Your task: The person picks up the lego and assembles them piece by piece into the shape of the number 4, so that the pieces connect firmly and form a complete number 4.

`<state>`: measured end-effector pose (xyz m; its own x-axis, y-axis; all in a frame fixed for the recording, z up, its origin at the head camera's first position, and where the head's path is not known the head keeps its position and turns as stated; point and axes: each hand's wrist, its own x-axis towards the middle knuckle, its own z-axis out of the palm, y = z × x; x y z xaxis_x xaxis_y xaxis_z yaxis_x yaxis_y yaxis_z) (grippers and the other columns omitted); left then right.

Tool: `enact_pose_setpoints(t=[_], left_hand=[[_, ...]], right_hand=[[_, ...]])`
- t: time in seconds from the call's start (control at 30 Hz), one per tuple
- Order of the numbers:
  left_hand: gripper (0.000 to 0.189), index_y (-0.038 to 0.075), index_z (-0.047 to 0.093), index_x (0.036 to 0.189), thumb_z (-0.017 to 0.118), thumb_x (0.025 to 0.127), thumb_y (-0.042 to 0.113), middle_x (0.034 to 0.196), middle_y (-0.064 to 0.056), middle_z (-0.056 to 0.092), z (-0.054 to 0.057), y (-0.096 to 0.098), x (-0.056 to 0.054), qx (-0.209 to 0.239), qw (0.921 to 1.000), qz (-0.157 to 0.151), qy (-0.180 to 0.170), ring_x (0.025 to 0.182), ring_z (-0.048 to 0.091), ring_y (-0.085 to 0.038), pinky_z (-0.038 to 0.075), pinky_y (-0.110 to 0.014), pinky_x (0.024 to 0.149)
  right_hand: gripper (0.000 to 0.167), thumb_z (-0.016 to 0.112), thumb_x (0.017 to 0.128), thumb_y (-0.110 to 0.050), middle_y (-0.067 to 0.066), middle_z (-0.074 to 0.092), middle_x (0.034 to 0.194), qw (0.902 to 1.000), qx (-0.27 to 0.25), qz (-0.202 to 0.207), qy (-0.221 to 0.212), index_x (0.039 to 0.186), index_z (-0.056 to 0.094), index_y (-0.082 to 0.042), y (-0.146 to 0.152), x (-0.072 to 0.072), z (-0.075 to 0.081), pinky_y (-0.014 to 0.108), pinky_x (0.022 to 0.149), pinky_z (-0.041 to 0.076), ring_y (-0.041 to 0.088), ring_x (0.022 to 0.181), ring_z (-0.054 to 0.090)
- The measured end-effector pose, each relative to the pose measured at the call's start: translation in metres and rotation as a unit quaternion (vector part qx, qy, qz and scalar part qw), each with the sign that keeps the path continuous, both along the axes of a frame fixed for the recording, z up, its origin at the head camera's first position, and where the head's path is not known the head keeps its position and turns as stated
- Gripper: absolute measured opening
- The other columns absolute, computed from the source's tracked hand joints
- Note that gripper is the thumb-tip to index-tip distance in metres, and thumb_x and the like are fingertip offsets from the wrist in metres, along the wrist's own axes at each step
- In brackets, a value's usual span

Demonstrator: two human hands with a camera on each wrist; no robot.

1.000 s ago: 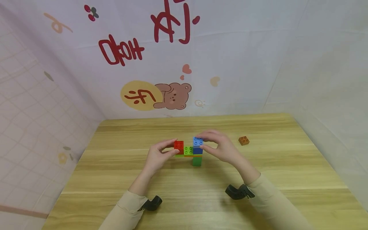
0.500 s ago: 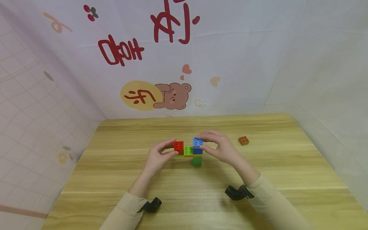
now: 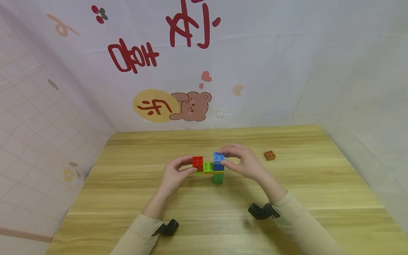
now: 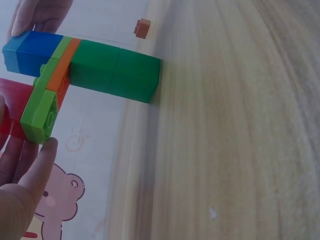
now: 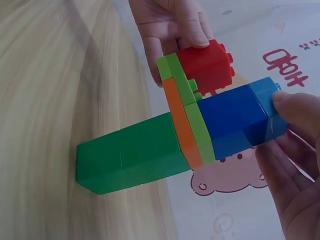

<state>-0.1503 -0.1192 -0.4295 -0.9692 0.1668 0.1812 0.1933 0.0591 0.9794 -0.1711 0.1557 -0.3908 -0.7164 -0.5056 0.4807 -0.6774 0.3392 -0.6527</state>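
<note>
A toy-brick build stands on the table. Two green bricks form its column, topped by an orange plate and a lime green layer. Above these, a red brick sits at the left end and a dark blue brick at the right, with a light blue brick on top of the dark blue one. My left hand grips the red brick, one finger touching the overhanging lime end from below. With thumb and fingers, my right hand pinches the light blue brick.
An orange-brown brick lies alone on the wooden table, right of the build. A white printed cloth hangs behind the table's back edge. Black curved mounts stick out from both sleeves.
</note>
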Motion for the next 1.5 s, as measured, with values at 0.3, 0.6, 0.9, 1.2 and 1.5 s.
enact_pose_setpoints(t=[0.3, 0.6, 0.9, 1.2, 1.5], left_hand=[[0.038, -0.002, 0.069, 0.119, 0.078, 0.082, -0.003, 0.118, -0.017, 0.067, 0.000, -0.001, 0.000, 0.003, 1.0000, 0.002, 0.000, 0.110, 0.061, -0.028, 0.056, -0.032, 0.088], [0.038, -0.002, 0.069, 0.120, 0.078, 0.083, -0.001, 0.118, -0.017, 0.066, 0.001, 0.001, -0.001, 0.003, 1.0000, 0.003, -0.009, 0.111, 0.061, -0.029, 0.055, -0.032, 0.089], [0.038, -0.001, 0.069, 0.120, 0.078, 0.084, 0.001, 0.119, -0.016, 0.066, 0.001, 0.000, 0.000, -0.003, 0.9999, 0.004, -0.009, 0.110, 0.061, -0.029, 0.055, -0.032, 0.089], [0.038, 0.001, 0.069, 0.121, 0.079, 0.084, 0.003, 0.119, -0.014, 0.067, 0.000, 0.000, -0.001, -0.008, 0.9999, 0.003, -0.012, 0.111, 0.061, -0.028, 0.055, -0.032, 0.090], [0.038, 0.002, 0.069, 0.121, 0.079, 0.084, 0.004, 0.119, -0.013, 0.067, -0.001, 0.000, -0.002, -0.009, 0.9999, 0.004, -0.013, 0.111, 0.061, -0.027, 0.055, -0.032, 0.090]], right_hand=[[0.034, 0.074, 0.087, 0.001, 0.010, 0.064, 0.119, 0.9984, -0.043, 0.004, -0.035, 0.121, 0.068, -0.003, -0.004, 0.002, -0.011, 0.037, 0.091, 0.055, 0.023, 0.102, 0.065], [0.038, 0.067, 0.088, 0.011, 0.022, 0.061, 0.123, 0.9925, -0.090, -0.011, -0.082, 0.126, 0.061, 0.009, -0.011, 0.021, 0.005, 0.049, 0.093, 0.051, 0.024, 0.106, 0.062], [0.048, 0.065, 0.087, 0.016, 0.029, 0.060, 0.122, 0.9865, -0.133, -0.024, -0.092, 0.133, 0.052, 0.012, 0.007, 0.023, -0.012, 0.058, 0.090, 0.050, 0.043, 0.110, 0.058], [0.051, 0.069, 0.085, 0.013, 0.026, 0.063, 0.120, 0.9833, -0.109, -0.128, -0.071, 0.134, 0.055, 0.007, 0.061, 0.010, -0.063, 0.029, 0.094, 0.051, 0.041, 0.109, 0.058], [0.049, 0.074, 0.088, -0.001, 0.023, 0.064, 0.119, 0.9736, -0.070, -0.205, -0.074, 0.134, 0.056, 0.004, 0.104, 0.003, -0.078, 0.034, 0.095, 0.051, 0.037, 0.108, 0.059]])
